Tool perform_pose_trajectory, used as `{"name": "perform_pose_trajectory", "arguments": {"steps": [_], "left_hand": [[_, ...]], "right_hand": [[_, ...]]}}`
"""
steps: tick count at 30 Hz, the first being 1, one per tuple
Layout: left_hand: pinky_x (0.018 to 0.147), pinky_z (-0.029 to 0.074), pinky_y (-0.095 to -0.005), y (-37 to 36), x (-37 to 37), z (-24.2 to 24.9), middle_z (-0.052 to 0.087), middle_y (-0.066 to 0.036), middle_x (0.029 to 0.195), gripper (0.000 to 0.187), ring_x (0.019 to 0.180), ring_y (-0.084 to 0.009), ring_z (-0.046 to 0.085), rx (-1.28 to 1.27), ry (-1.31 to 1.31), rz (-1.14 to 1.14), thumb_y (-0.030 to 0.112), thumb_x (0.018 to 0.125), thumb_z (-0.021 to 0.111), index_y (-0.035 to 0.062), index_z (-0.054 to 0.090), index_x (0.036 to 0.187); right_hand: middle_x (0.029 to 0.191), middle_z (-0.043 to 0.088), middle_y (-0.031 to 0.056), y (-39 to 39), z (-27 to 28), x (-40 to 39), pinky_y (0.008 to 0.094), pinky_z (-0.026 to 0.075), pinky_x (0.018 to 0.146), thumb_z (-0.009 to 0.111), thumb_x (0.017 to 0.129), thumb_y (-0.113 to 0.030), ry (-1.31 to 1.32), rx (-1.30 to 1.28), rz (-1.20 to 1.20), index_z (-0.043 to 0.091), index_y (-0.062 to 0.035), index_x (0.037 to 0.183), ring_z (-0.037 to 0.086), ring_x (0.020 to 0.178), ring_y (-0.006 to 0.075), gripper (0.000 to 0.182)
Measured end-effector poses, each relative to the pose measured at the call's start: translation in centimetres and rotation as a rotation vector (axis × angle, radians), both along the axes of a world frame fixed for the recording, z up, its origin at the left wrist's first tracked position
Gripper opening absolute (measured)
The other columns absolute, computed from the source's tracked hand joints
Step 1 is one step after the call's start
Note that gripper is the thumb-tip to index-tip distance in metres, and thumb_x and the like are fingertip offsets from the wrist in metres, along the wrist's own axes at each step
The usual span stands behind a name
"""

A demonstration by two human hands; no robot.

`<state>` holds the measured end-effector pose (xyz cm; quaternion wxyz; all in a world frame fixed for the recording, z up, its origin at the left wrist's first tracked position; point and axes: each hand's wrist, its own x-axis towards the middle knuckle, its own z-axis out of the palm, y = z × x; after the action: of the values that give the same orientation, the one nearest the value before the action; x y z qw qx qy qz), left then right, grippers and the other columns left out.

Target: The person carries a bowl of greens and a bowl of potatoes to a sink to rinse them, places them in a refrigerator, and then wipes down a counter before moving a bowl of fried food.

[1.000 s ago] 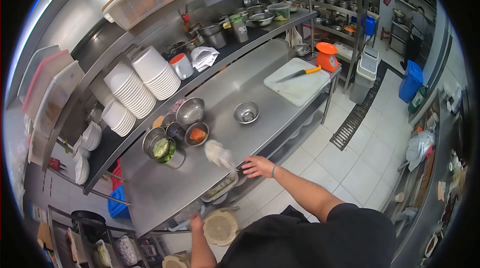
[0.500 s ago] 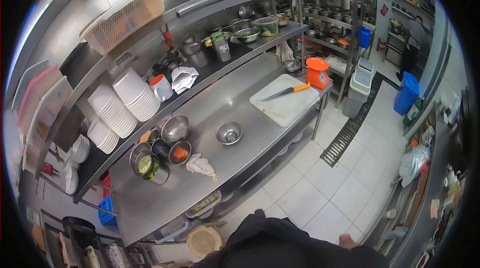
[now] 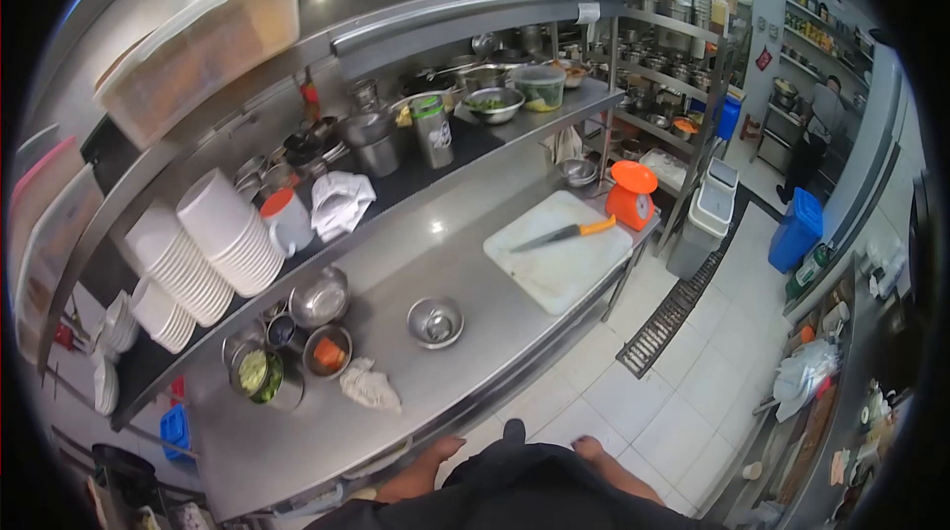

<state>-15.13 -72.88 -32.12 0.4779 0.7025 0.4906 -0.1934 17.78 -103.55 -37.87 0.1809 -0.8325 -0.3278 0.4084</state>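
Note:
At the bottom, my left hand (image 3: 442, 450) hangs near the front edge of the steel table (image 3: 341, 436); its fingers are too small and blurred to read. My right hand (image 3: 588, 448) is over the tiled floor, its fingers likewise unclear. On the table lie a crumpled cloth (image 3: 371, 387), a small steel bowl (image 3: 435, 322) and a bowl with orange pieces (image 3: 328, 352). Green vegetables (image 3: 254, 373) fill a container at the left. An orange-handled knife (image 3: 564, 233) rests on the white cutting board (image 3: 559, 278), beside the orange scale (image 3: 631, 195).
Stacked white bowls (image 3: 228, 243), a mug (image 3: 286, 223) and a green-lidded canister (image 3: 431, 132) stand on the shelf above. Grey bins (image 3: 705, 223) stand beyond the scale, near a floor drain grate (image 3: 673, 317). Another person (image 3: 816, 134) stands at the far right back.
The view has shifted, with the table appearing lower. My left hand has come into view; my right hand appears farther left and higher. Both forearms now show beside my body.

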Motion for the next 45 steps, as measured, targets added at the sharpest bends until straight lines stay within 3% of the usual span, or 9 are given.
{"name": "perform_pose_trajectory", "arguments": {"steps": [8, 12, 20, 25, 27, 28, 30, 37, 45], "left_hand": [[0.079, 0.054, -0.0428, 4.1, 8.8, -0.2, 0.073, -0.017, 0.11, 0.05, 0.091, -0.0281, 0.071, -0.002, -0.223, -0.097, 0.044, 0.093, 0.062, 0.0053, 0.067, 0.124], [0.079, 0.054, -0.0427, 4.0, 5.1, -2.6, 0.073, -0.018, 0.107, 0.048, 0.092, -0.0286, 0.071, -0.074, 0.02, -0.177, 0.041, 0.093, 0.062, 0.0044, 0.068, 0.122], [0.08, 0.053, -0.0425, 1.6, -1.0, -0.1, 0.073, -0.018, 0.103, 0.043, 0.093, -0.0295, 0.07, -0.076, 0.299, 0.178, 0.037, 0.093, 0.061, 0.0025, 0.069, 0.118], [0.081, 0.053, -0.0423, -3.6, 5.5, -1.2, 0.073, -0.019, 0.101, 0.041, 0.095, -0.03, 0.07, 0.103, 0.205, 0.301, 0.035, 0.093, 0.061, 0.0013, 0.069, 0.115], [0.081, 0.052, -0.0423, -5.7, 10.4, -1.9, 0.073, -0.019, 0.1, 0.04, 0.095, -0.0303, 0.07, 0.29, 0.07, 0.249, 0.034, 0.093, 0.06, 0.0009, 0.069, 0.114], [0.081, 0.052, -0.0423, -7.2, 12.9, -3.1, 0.074, -0.019, 0.099, 0.039, 0.095, -0.0304, 0.07, 0.78, -0.215, 0.036, 0.033, 0.093, 0.06, 0.0006, 0.069, 0.114], [0.082, 0.052, -0.0423, -9.1, 16.5, -2.3, 0.073, -0.019, 0.099, 0.039, 0.095, -0.0307, 0.07, 0.332, -0.022, 0.354, 0.033, 0.093, 0.06, 0.0007, 0.069, 0.114], [0.083, 0.052, -0.0423, -17.0, 21.7, -0.5, 0.073, -0.02, 0.101, 0.039, 0.096, -0.032, 0.069, 0.213, 0.103, 0.438, 0.033, 0.093, 0.06, 0.0009, 0.069, 0.114], [0.084, 0.052, -0.0424, -19.3, 22.1, 0.6, 0.073, -0.02, 0.102, 0.039, 0.097, -0.0335, 0.069, 0.171, 0.224, 0.442, 0.033, 0.094, 0.059, 0.0012, 0.069, 0.113]], "right_hand": [[0.104, 0.073, 0.0182, 20.0, 15.5, 11.9, 0.045, 0.056, 0.085, 0.059, 0.096, -0.04, -0.029, 0.154, 0.083, 0.067, -0.0066, 0.115, 0.071, 0.093, 0.0335, 0.039], [0.097, 0.07, 0.0051, 22.3, 26.5, 17.9, 0.0323, 0.056, 0.064, 0.058, 0.098, -0.032, 0.582, 0.317, -0.271, 0.063, -0.0056, 0.119, 0.065, 0.076, 0.0152, 0.033], [0.09, 0.064, 0.002, 34.6, 44.7, 37.4, 0.0251, 0.049, 0.055, 0.055, 0.101, -0.024, 0.177, 0.872, -0.269, 0.059, -0.0066, 0.122, 0.058, 0.065, 0.0096, 0.027], [0.088, 0.064, 0.0048, 44.7, 54.3, 48.1, 0.0302, 0.051, 0.062, 0.063, 0.095, -0.018, 0.087, 1.078, -0.182, 0.05, -0.0082, 0.143, 0.061, 0.069, 0.0146, 0.05], [0.09, 0.066, 0.0092, 49.6, 54.8, 53.0, 0.0369, 0.054, 0.073, 0.066, 0.092, -0.02, -0.299, 1.211, -0.08, 0.049, -0.0112, 0.145, 0.066, 0.079, 0.0237, 0.056], [0.09, 0.067, 0.0101, 51.1, 55.7, 54.4, 0.0385, 0.054, 0.077, 0.067, 0.091, -0.021, -0.352, 1.193, -0.062, 0.049, -0.0118, 0.145, 0.067, 0.082, 0.026, 0.057], [0.092, 0.068, 0.012, 53.2, 57.8, 56.2, 0.0418, 0.053, 0.083, 0.068, 0.089, -0.023, -0.456, 1.149, -0.022, 0.049, -0.0131, 0.145, 0.068, 0.089, 0.0307, 0.06], [0.086, 0.069, 0.0122, 56.6, 58.0, 58.3, 0.0441, 0.053, 0.077, 0.075, 0.084, -0.021, -0.578, 1.02, 0.02, 0.066, -0.0088, 0.108, 0.069, 0.086, 0.0327, 0.028], [0.085, 0.068, 0.0158, 56.5, 55.6, 57.9, 0.0466, 0.052, 0.074, 0.076, 0.082, -0.013, -0.631, 1.173, -0.046, 0.064, -0.0073, 0.097, 0.068, 0.084, 0.0361, 0.02]]}}
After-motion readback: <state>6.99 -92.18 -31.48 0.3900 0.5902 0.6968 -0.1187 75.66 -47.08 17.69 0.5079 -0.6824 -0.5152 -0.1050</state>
